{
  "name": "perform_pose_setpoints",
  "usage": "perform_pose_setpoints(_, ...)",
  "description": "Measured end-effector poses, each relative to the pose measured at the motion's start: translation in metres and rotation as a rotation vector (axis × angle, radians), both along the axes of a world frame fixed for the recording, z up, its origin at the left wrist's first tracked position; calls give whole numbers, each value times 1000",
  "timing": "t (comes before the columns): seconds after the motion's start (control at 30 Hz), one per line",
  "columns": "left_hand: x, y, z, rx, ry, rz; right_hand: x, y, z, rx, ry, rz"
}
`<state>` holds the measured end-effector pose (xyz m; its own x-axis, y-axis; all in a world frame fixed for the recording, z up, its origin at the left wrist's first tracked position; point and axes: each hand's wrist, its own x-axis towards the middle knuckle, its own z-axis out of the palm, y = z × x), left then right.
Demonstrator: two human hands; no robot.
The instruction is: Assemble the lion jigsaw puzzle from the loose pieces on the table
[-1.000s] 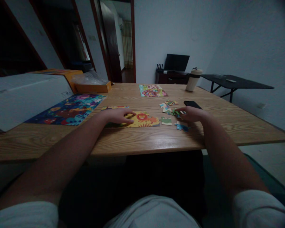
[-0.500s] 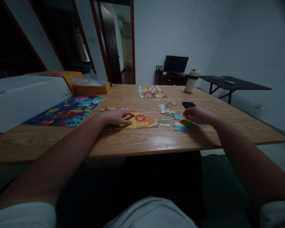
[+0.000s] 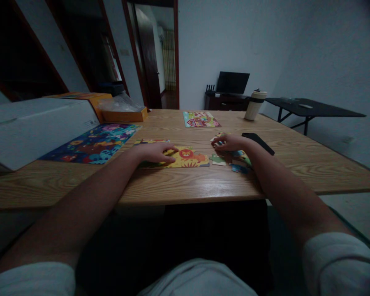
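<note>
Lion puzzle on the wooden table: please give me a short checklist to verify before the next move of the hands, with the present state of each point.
1. Left hand rests flat on the lion puzzle, steadying it: ok.
2. Right hand is over the loose pieces: ok.
3. Right hand grips a piece: cannot tell, the fingers hide it.
4. Green piece lies free beside the puzzle's right edge, uncovered: ok.
5. Phone lies clear of the pieces: not ok, it sits close behind the right hand.
6. Light is enough to read piece shapes: not ok, the room is dim.
</note>
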<state>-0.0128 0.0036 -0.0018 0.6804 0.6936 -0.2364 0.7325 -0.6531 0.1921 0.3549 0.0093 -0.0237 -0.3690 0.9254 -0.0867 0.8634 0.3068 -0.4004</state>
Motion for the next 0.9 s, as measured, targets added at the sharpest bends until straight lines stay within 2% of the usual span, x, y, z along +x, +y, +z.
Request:
perform_pose_setpoints(0.1,0,1,0,-6,-3,-5,15,-8,4,-2,73,19)
perform_pose_setpoints(0.2,-1,3,-1,-6,-3,-5,27,-9,8,13,104,-67)
perform_pose_setpoints(0.33,-2,6,-4,18,0,-5,35,-5,8,24,15,-180)
perform_pose_setpoints(0.47,-3,6,-2,44,-35,-13,36,-5,7,-21,-56,-198)
perform_pose_setpoints(0.57,-9,9,6,119,-92,75,35,-5,5,-40,-52,-177)
perform_pose_setpoints(0.7,-37,25,15,251,-107,296,32,-4,4,-29,-37,-159)
perform_pose_setpoints(0.8,-60,40,13,203,-63,438,29,-5,5,-9,-8,-190)
perform_pose_setpoints(0.9,-72,47,9,106,23,454,27,-8,6,37,120,-239)
